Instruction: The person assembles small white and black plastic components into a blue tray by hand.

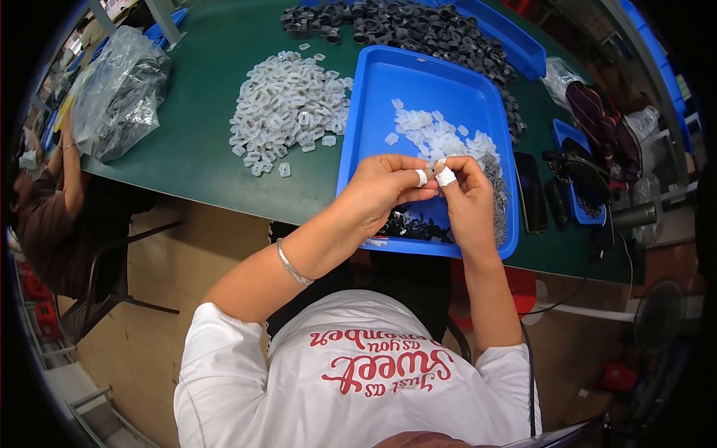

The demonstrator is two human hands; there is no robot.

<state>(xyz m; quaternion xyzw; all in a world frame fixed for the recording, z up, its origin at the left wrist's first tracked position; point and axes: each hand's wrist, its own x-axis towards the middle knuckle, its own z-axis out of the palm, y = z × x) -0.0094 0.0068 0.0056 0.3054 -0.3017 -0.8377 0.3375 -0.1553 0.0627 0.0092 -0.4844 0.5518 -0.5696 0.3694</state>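
Above the near part of a blue tray (381,82), my left hand (381,187) and my right hand (469,198) meet with thumbs and fingertips pinched together. Between them is a small part, mostly covered by the fingers, too little of it showing to name. White tape wraps both thumbs. Inside the tray lie translucent white plastic pieces (433,133) beyond my hands, small grey pieces (496,196) along the right side, and small black pieces (418,226) at the near edge, partly hidden by my hands.
Left of the tray, a heap of whitish plastic parts (280,108) covers the green table (194,127). Dark grey parts (418,30) are piled behind it. A phone (532,193) and a smaller blue tray (579,187) lie right. A clear plastic bag (123,89) and another person (56,216) are at left.
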